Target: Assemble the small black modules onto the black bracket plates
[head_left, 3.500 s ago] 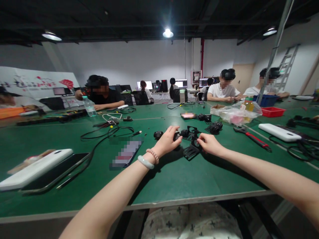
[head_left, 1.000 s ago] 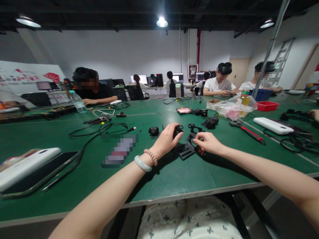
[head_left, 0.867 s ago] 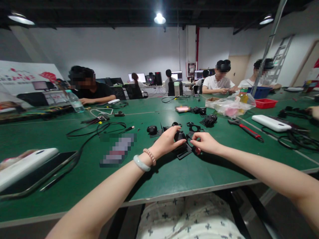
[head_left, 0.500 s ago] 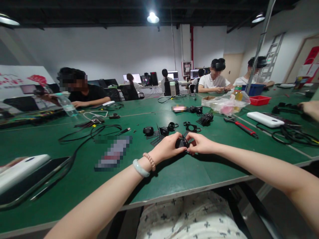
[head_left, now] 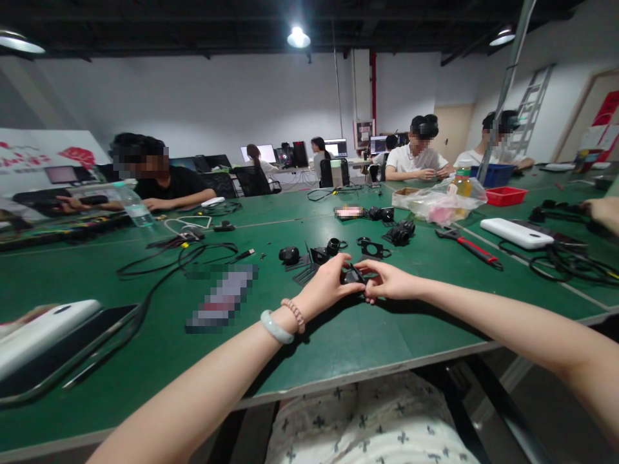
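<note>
Between my two hands, just above the green table (head_left: 387, 341), is a small black plastic part (head_left: 354, 276) with a flat plate-like piece; its exact kind I cannot make out. My left hand (head_left: 329, 281) is closed on it from the left, thumb in front. From the right, the fingers of my right hand (head_left: 387, 280) pinch the same part. Just beyond my hands lie more black pieces: a rounded part (head_left: 289, 255), a ring-shaped part (head_left: 333, 245) and a flat bracket with a round hole (head_left: 372, 249).
An adjustable wrench (head_left: 469, 248) with red-black grips lies to the right, near a white power bank (head_left: 516, 232). On the left are a pixelated phone (head_left: 223, 299), black cables (head_left: 178, 258) and a water bottle (head_left: 134, 205). Co-workers sit across the table.
My hands stay on the black part, its flat piece now tilted a little differently between my fingers. The person at the far left has lowered a hand holding a dark object.
</note>
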{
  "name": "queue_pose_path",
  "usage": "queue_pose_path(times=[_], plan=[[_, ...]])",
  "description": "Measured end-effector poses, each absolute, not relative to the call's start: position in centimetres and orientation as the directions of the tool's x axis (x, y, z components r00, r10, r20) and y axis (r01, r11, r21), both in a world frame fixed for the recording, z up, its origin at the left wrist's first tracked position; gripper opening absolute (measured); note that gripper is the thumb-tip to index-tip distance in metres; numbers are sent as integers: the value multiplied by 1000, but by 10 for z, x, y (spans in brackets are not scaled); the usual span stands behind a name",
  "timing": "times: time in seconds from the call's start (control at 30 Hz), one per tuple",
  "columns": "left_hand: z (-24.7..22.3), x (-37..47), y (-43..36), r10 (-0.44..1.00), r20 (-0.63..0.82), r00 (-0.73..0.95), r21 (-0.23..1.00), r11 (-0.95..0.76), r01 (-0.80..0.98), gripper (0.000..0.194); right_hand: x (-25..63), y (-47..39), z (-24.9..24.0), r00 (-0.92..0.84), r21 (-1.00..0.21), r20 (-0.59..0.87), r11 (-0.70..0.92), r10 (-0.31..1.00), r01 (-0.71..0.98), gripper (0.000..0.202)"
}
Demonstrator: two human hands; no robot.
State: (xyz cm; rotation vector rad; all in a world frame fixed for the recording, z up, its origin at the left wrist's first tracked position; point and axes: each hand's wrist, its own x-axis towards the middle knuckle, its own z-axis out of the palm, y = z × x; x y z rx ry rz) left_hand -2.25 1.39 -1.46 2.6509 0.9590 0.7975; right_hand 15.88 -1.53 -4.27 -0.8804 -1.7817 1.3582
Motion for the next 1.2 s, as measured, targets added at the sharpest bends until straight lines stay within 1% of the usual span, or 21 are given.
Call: queue_pose_path(times=[0.07,0.2,0.27,0.33,0.4,0.43,0.5,0.57,0.6,0.63,0.7,0.77,0.83,0.93,1.07,1.2], plan=[[-15,-22,14,644,412,645,376,-765,523,56,158,-14,-44,-520,-974,141,214,843,81,51],[-16,-19,10,635,318,704,424,-759,494,58,158,-11,-48,-550,-954,182,282,815,101,48],[-17,-18,8,629,306,714,428,-761,487,61,159,-10,-50,-545,-924,206,345,812,165,46],[-18,-16,6,640,318,699,418,-757,502,66,159,-10,-51,-537,-869,238,425,809,255,44],[-19,-15,4,657,321,683,413,-746,523,66,161,-10,-49,-559,-781,282,525,780,339,44],[-19,-15,4,660,316,681,414,-742,527,63,163,-9,-47,-574,-716,318,588,754,376,43],[-17,-14,2,659,306,687,420,-741,524,56,168,-6,-41,-598,-535,422,720,681,443,38],[-16,-13,0,660,301,688,420,-740,526,51,177,0,-35,-583,-326,536,787,610,524,34],[-15,-13,0,663,301,685,418,-738,530,50,183,4,-32,-558,-248,572,776,601,580,32],[-15,-13,-1,667,302,682,416,-735,535,50,190,9,-29,-510,-202,597,731,619,651,28],[-15,-12,-2,669,305,678,416,-734,537,51,204,20,-29,-387,-167,599,582,701,796,22],[-15,-13,-2,668,310,677,420,-735,532,53,217,31,-33,-306,-153,566,463,765,873,22],[-16,-13,-2,668,315,674,426,-734,529,56,226,42,-42,-293,-142,536,427,791,893,29],[-16,-14,-1,662,319,678,431,-739,518,60,232,55,-55,-358,-121,480,465,801,877,40],[-15,-14,0,650,316,692,423,-749,511,61,232,63,-61,-387,-143,402,474,830,869,35],[-15,-15,0,643,306,702,402,-756,517,59,233,61,-57,-342,-153,403,431,849,889,34]])
